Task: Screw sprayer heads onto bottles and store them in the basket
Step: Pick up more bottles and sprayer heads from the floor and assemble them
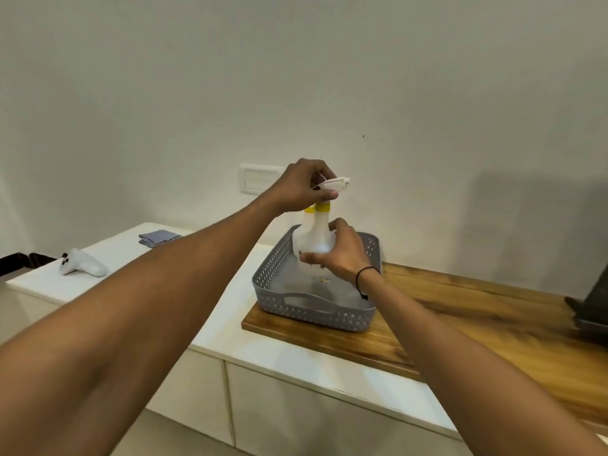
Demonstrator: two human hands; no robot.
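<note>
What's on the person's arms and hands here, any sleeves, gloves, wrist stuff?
Both forearms are bare to the frame edge: no sleeves and no gloves show. The left hand has dark-painted fingernails and nothing on its wrist. The right hand wears a thin black band at the wrist, with a small knot or bead hanging from it. No rings or watch are visible.

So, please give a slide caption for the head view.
Left hand turns sprayer head onto bottle held by right hand above basket.

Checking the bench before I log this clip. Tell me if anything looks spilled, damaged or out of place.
No spill or damage shows. The bottle is upright over the basket, right hand on its body, left hand on the sprayer head. Only the game controller on the white counter is unrelated to the task.
</note>
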